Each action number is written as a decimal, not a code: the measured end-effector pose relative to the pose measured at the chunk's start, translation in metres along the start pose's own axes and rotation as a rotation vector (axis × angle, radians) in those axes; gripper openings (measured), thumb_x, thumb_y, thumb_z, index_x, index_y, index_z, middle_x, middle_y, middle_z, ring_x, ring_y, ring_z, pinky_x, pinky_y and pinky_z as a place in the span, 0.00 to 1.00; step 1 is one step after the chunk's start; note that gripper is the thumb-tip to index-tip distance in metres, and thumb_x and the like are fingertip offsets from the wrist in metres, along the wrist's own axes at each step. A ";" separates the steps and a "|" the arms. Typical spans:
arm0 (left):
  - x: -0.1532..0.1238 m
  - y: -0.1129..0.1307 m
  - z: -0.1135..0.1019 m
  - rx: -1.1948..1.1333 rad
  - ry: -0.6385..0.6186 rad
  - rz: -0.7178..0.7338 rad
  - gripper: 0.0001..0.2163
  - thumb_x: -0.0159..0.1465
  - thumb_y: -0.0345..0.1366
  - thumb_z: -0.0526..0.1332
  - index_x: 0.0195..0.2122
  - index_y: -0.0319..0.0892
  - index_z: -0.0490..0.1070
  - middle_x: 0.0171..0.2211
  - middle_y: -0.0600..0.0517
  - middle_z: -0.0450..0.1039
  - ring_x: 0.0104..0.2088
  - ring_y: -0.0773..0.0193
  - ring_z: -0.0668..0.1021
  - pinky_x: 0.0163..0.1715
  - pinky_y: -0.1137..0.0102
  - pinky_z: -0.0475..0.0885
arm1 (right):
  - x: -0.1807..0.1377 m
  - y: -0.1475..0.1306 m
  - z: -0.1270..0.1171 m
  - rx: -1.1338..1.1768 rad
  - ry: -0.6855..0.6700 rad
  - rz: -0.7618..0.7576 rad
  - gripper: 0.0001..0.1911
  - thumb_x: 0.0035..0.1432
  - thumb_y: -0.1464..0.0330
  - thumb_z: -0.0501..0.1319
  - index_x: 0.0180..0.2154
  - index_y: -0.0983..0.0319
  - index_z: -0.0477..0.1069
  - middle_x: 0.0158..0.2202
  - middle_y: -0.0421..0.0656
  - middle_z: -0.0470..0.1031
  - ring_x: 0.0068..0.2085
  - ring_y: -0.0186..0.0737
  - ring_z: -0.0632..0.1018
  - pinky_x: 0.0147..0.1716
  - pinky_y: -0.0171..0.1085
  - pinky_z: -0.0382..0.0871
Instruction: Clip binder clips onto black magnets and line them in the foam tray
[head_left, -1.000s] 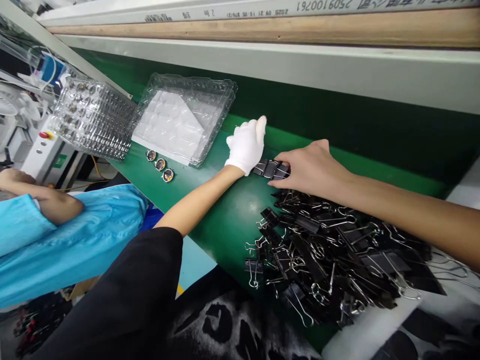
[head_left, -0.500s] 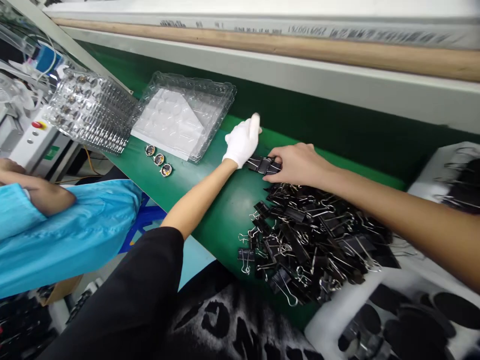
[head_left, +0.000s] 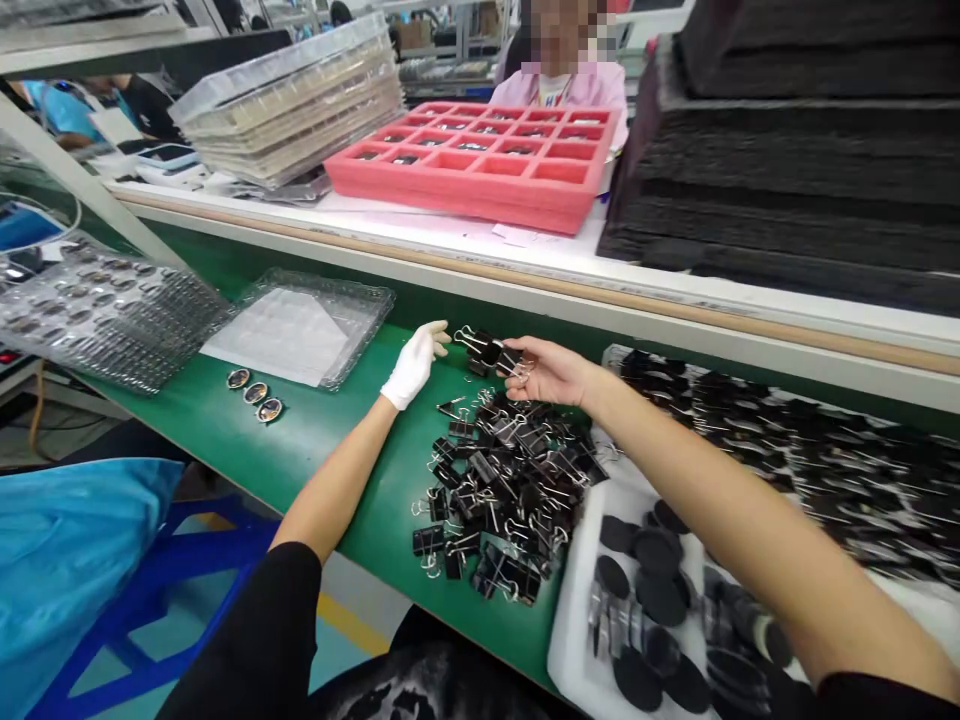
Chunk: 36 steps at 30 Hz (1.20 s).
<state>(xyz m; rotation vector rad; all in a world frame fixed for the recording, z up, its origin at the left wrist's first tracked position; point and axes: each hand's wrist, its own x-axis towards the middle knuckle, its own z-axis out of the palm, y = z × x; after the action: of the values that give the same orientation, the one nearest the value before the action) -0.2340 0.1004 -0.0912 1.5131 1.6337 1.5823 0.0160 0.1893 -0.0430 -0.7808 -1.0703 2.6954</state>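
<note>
My right hand (head_left: pixel 553 372) is bare and pinches a dark piece with black binder clips (head_left: pixel 480 350) on it, held just above the bench. Silver clip handles stick out at both ends; what the clips grip is hard to make out. A short way to its left is my left hand (head_left: pixel 412 368), in a white glove, with fingers stretched out and nothing in them. Below both hands lies a heap of loose black binder clips (head_left: pixel 495 480).
Three round gold-rimmed pieces (head_left: pixel 256 393) lie left on the green bench (head_left: pixel 337 440). Behind them sits a clear plastic tray (head_left: pixel 360 310), beside stacked trays (head_left: pixel 142 340). White foam boxes (head_left: pixel 574 590) with black discs stand right. A pink foam tray (head_left: pixel 465 195) rests on the shelf; a person is beyond it.
The view has tilted up, showing the shelf. My left hand has come away from the clipped piece. My right hand has turned and raised that piece off the bench.
</note>
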 end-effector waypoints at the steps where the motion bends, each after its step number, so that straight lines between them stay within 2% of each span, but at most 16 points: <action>1: -0.003 0.010 0.006 -0.006 -0.083 0.030 0.31 0.70 0.63 0.53 0.53 0.39 0.76 0.39 0.45 0.80 0.35 0.63 0.79 0.35 0.68 0.73 | -0.004 0.004 -0.001 -0.001 -0.007 0.014 0.13 0.66 0.64 0.66 0.35 0.59 0.63 0.23 0.35 0.68 0.22 0.30 0.68 0.28 0.35 0.76; 4: -0.013 0.043 0.026 0.035 -0.262 -0.013 0.25 0.67 0.61 0.59 0.37 0.41 0.75 0.26 0.53 0.72 0.25 0.66 0.73 0.27 0.70 0.68 | -0.022 0.016 -0.002 0.003 -0.050 0.057 0.12 0.67 0.64 0.66 0.35 0.59 0.64 0.25 0.36 0.71 0.22 0.31 0.70 0.27 0.35 0.76; 7: -0.016 0.075 0.045 0.070 -0.279 -0.077 0.24 0.65 0.60 0.62 0.26 0.43 0.66 0.20 0.58 0.61 0.20 0.69 0.66 0.21 0.72 0.61 | -0.046 0.024 -0.003 0.048 -0.038 0.029 0.16 0.62 0.61 0.72 0.38 0.59 0.66 0.29 0.37 0.71 0.29 0.36 0.77 0.27 0.34 0.76; 10: -0.013 0.100 0.059 0.106 -0.300 -0.018 0.24 0.65 0.60 0.61 0.26 0.44 0.65 0.19 0.58 0.61 0.20 0.69 0.66 0.22 0.72 0.61 | -0.073 0.033 -0.005 -0.026 0.129 -0.143 0.25 0.50 0.60 0.81 0.42 0.57 0.70 0.37 0.39 0.74 0.39 0.42 0.80 0.33 0.39 0.79; 13: 0.001 0.108 0.064 0.169 -0.619 0.084 0.26 0.68 0.63 0.55 0.34 0.42 0.73 0.25 0.52 0.73 0.26 0.65 0.74 0.28 0.69 0.71 | -0.104 0.047 -0.007 -0.348 0.380 -0.428 0.20 0.47 0.62 0.81 0.38 0.60 0.77 0.35 0.39 0.75 0.36 0.36 0.76 0.37 0.37 0.75; 15: 0.016 0.098 0.062 0.220 -0.778 0.148 0.32 0.71 0.64 0.47 0.47 0.40 0.77 0.38 0.45 0.81 0.36 0.59 0.81 0.39 0.65 0.77 | -0.135 0.058 -0.007 -0.548 0.459 -0.553 0.15 0.53 0.59 0.76 0.35 0.62 0.79 0.32 0.39 0.75 0.33 0.35 0.73 0.36 0.36 0.71; 16: 0.025 0.089 0.061 0.283 -0.717 0.180 0.34 0.71 0.63 0.44 0.51 0.40 0.77 0.45 0.42 0.82 0.42 0.56 0.82 0.44 0.62 0.78 | -0.154 0.064 -0.008 -0.618 0.466 -0.580 0.14 0.56 0.57 0.74 0.35 0.62 0.79 0.32 0.39 0.75 0.33 0.35 0.73 0.36 0.37 0.70; 18: 0.039 0.063 0.057 0.531 -0.531 0.250 0.32 0.69 0.63 0.48 0.53 0.43 0.78 0.56 0.42 0.80 0.55 0.50 0.80 0.58 0.57 0.75 | -0.199 0.072 -0.011 -0.719 0.479 -0.618 0.15 0.61 0.55 0.70 0.38 0.61 0.80 0.35 0.41 0.78 0.36 0.38 0.76 0.39 0.39 0.71; 19: 0.043 0.049 0.054 0.631 -0.528 0.273 0.32 0.67 0.65 0.51 0.53 0.45 0.79 0.59 0.44 0.79 0.61 0.48 0.77 0.63 0.54 0.71 | -0.224 0.076 -0.015 -0.764 0.503 -0.631 0.16 0.62 0.55 0.69 0.41 0.60 0.80 0.39 0.43 0.80 0.38 0.40 0.77 0.41 0.40 0.72; 21: 0.047 0.023 0.049 0.696 -0.622 0.289 0.31 0.63 0.68 0.54 0.51 0.49 0.80 0.58 0.49 0.80 0.61 0.48 0.77 0.66 0.53 0.69 | -0.277 0.082 -0.032 -0.840 0.615 -0.647 0.18 0.62 0.54 0.70 0.47 0.58 0.80 0.45 0.45 0.81 0.43 0.44 0.79 0.44 0.43 0.74; 23: 0.046 0.004 0.044 0.721 -0.640 0.277 0.29 0.62 0.71 0.55 0.45 0.55 0.80 0.52 0.59 0.83 0.57 0.51 0.79 0.65 0.52 0.71 | -0.329 0.090 -0.061 -0.910 0.796 -0.634 0.21 0.62 0.52 0.70 0.50 0.57 0.79 0.46 0.47 0.81 0.43 0.47 0.80 0.44 0.45 0.75; 25: 0.044 -0.007 0.040 0.717 -0.612 0.229 0.30 0.61 0.75 0.53 0.40 0.58 0.80 0.46 0.66 0.84 0.52 0.54 0.81 0.63 0.54 0.74 | -0.376 0.104 -0.098 -1.000 1.012 -0.644 0.22 0.61 0.51 0.70 0.50 0.57 0.79 0.48 0.48 0.81 0.44 0.49 0.80 0.45 0.46 0.75; 27: 0.044 -0.012 0.038 0.722 -0.587 0.183 0.30 0.59 0.76 0.52 0.38 0.60 0.79 0.44 0.71 0.83 0.50 0.56 0.81 0.62 0.55 0.75 | -0.414 0.122 -0.137 -1.081 1.243 -0.644 0.22 0.60 0.50 0.70 0.49 0.56 0.80 0.50 0.49 0.82 0.51 0.54 0.80 0.53 0.50 0.74; 30: 0.048 -0.017 0.039 0.733 -0.582 0.151 0.29 0.59 0.76 0.53 0.40 0.61 0.79 0.45 0.74 0.83 0.51 0.55 0.81 0.63 0.54 0.75 | -0.445 0.148 -0.184 -1.132 1.425 -0.589 0.23 0.59 0.49 0.68 0.47 0.57 0.81 0.51 0.51 0.82 0.54 0.58 0.79 0.54 0.53 0.73; 33: 0.050 -0.020 0.039 0.726 -0.584 0.143 0.30 0.59 0.76 0.54 0.42 0.61 0.80 0.47 0.72 0.83 0.53 0.54 0.81 0.65 0.52 0.72 | -0.447 0.163 -0.209 -1.167 1.393 -0.510 0.22 0.59 0.50 0.67 0.47 0.57 0.81 0.50 0.52 0.83 0.55 0.58 0.80 0.49 0.50 0.75; 36: 0.049 -0.021 0.038 0.731 -0.574 0.138 0.31 0.60 0.76 0.54 0.44 0.59 0.80 0.48 0.70 0.83 0.54 0.54 0.80 0.67 0.51 0.70 | -0.441 0.169 -0.217 -1.169 1.397 -0.487 0.22 0.59 0.51 0.67 0.47 0.58 0.82 0.51 0.54 0.83 0.56 0.58 0.78 0.46 0.49 0.76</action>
<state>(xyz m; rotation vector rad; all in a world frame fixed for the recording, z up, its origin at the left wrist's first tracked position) -0.2261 0.1647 -0.1019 2.2014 1.8446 0.4777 0.5148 0.0590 -0.1062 -1.7150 -1.7710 0.4696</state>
